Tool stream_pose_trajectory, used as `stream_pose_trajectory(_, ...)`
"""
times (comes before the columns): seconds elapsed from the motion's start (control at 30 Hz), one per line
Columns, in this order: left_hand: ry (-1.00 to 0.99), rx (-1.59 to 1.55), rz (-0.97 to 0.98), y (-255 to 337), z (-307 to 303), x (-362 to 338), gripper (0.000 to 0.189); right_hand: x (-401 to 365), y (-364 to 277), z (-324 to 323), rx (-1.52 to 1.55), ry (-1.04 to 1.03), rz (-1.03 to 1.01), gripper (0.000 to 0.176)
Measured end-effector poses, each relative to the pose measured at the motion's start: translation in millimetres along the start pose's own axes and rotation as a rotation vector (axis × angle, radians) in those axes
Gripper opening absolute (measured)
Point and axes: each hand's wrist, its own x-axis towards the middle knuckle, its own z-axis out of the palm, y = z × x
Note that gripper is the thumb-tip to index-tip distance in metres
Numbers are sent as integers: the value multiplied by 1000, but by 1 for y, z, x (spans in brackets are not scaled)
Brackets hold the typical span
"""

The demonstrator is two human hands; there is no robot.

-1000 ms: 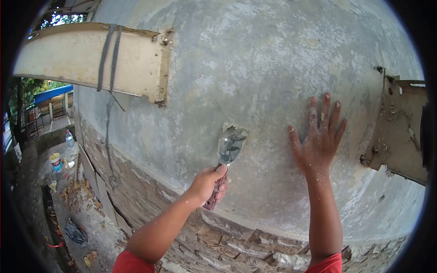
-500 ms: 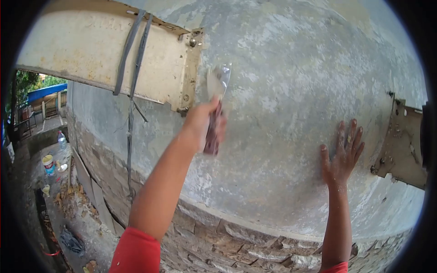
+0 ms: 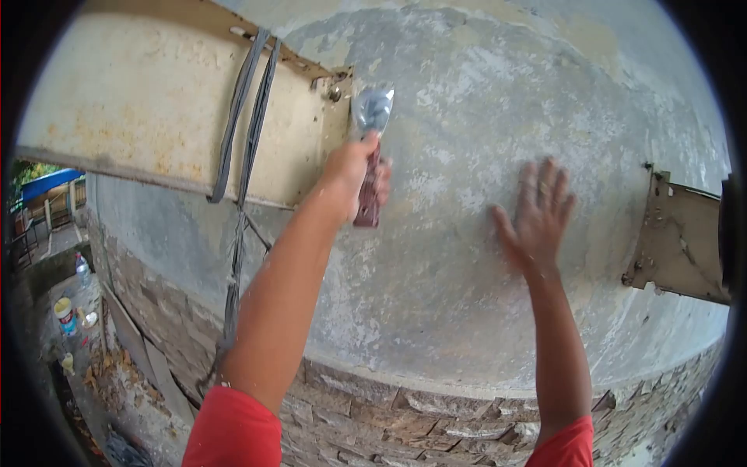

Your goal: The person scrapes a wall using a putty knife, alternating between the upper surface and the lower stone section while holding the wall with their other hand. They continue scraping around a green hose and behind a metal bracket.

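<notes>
My left hand (image 3: pixel 359 177) is wrapped round the dark red handle of a putty knife (image 3: pixel 373 109). The knife's wide metal blade points up along the wall, close beside the bolted end of the beige beam. My right hand (image 3: pixel 540 214) is spread with its fingers pointing up, over the middle of the grey wall (image 3: pixel 443 257); it is slightly blurred. Pale patches and flaking paint mark the wall around both hands.
The rusty beige beam (image 3: pixel 140 101) juts out at upper left, with dark straps (image 3: pixel 241 117) around it. Another metal bracket (image 3: pixel 675 237) stands at the right. Rough stone cladding (image 3: pixel 436 420) runs below. A bucket (image 3: pixel 64 313) and a plastic bottle (image 3: pixel 82 268) stand on the ground at lower left.
My right hand has moved up and to the left across the wall. My left hand has shifted slightly upward with the putty knife, its blade turned flatter. The view has shifted a little.
</notes>
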Motion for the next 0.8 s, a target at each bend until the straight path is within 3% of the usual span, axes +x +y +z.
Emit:
stream_pose_trajectory(0.1, -50, 26, -75, -41, -7, -34, 43, 30, -34, -8, 49, -42, -12, 83)
stream_pose_trajectory(0.2, -82, 28, -82, -38, -8, -34, 41, 33, -46, -10, 135, -15, 5, 80)
stream_pose_trajectory(0.4, -13, 96, 32, 50, 32, 16, 40, 31, -44, -11, 123, -22, -12, 80)
stream_pose_trajectory(0.5, 45, 158, 53, -1, 18, -19, 40, 30, -45, -10, 113, -13, -16, 80)
stream_pose_trajectory(0.57, -27, 80, -142, -36, 4, -47, 40, 28, -45, -11, 115, -24, -13, 81)
stream_pose_trajectory(0.67, -25, 102, -77, -25, 5, -32, 40, 30, -47, -13, 110, -35, -21, 82)
stream_pose_trajectory(0.8, -11, 37, 22, 32, 27, 4, 40, 31, -44, -15, 97, -74, -61, 84)
